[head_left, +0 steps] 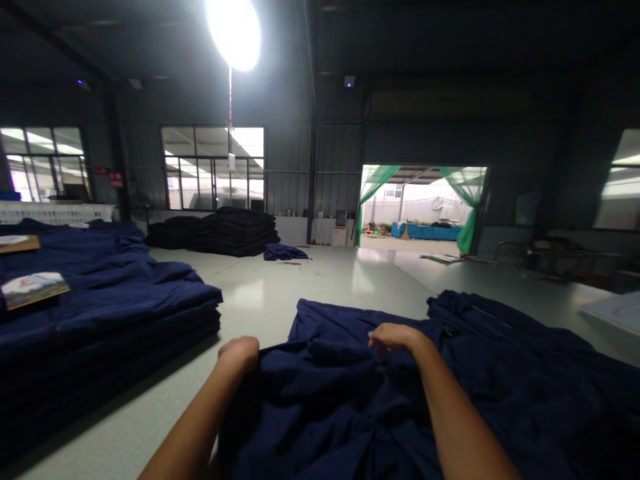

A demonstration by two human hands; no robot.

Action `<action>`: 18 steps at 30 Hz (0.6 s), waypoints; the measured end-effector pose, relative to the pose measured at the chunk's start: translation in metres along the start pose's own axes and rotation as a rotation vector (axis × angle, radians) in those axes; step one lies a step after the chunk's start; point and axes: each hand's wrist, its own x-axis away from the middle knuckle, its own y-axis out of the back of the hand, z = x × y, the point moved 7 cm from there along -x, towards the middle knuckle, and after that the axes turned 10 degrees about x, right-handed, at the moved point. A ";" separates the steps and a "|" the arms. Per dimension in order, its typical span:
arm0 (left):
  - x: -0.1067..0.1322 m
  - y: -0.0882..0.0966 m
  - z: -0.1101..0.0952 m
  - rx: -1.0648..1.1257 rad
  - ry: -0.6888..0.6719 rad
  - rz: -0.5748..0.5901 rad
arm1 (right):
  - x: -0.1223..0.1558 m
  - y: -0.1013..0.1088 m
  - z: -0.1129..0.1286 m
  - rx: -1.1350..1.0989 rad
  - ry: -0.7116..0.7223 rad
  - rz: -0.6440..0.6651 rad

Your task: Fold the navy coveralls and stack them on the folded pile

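A rumpled navy garment (pixel 340 407) hangs and lies in front of me over the pale table. My left hand (pixel 240 353) is closed on the garment's left edge. My right hand (pixel 393 337) is over its upper right part, fingers curled down onto the cloth; the fingertips are partly hidden. What kind of garment it is, I cannot make out. More navy cloth (pixel 515 360) is heaped to the right, close against it. At the left stands a tall stack of folded navy garments (pixel 140 300), with a printed card (pixel 35 288) on top.
Farther along the pale table (pixel 325 277) lie a small navy bundle (pixel 285 252) and a pile of black cloth (pixel 220 230). A white sheet-like item (pixel 615 310) is at the right edge. Beyond are a doorway with green curtains (pixel 467 220) and a bright hanging lamp (pixel 235 33).
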 end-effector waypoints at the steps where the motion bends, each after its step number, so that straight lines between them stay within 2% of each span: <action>1: 0.000 0.000 0.002 0.002 0.008 0.019 | 0.003 -0.006 0.005 0.002 0.003 0.074; 3: -0.001 -0.008 -0.006 0.022 -0.024 0.071 | 0.010 -0.017 0.021 0.006 0.044 0.191; 5: -0.001 -0.018 -0.021 0.036 -0.099 0.093 | 0.017 -0.027 0.042 0.006 0.135 0.242; 7: -0.001 -0.020 -0.033 0.023 -0.155 0.057 | 0.021 -0.041 0.057 0.066 0.177 0.290; 9: 0.000 -0.012 -0.037 -0.012 -0.144 -0.032 | 0.018 -0.055 0.063 0.156 0.176 0.325; 10: 0.001 -0.003 -0.036 -0.035 -0.115 -0.104 | 0.014 -0.057 0.065 0.171 0.191 0.275; 12: 0.005 0.024 -0.031 -0.088 -0.043 -0.305 | 0.004 -0.045 0.068 0.084 0.235 0.034; 14: 0.012 0.051 -0.029 -0.123 -0.013 -0.510 | -0.002 -0.020 0.062 -0.149 0.259 -0.261; 15: 0.015 0.060 -0.031 -0.109 -0.034 -0.569 | -0.002 -0.010 0.055 -0.298 0.257 -0.350; 16: 0.016 0.065 -0.033 -0.060 -0.082 -0.585 | -0.002 -0.002 0.046 -0.456 0.255 -0.386; 18: 0.018 0.065 -0.040 0.142 -0.228 -0.498 | 0.000 0.007 0.032 -0.745 0.279 -0.336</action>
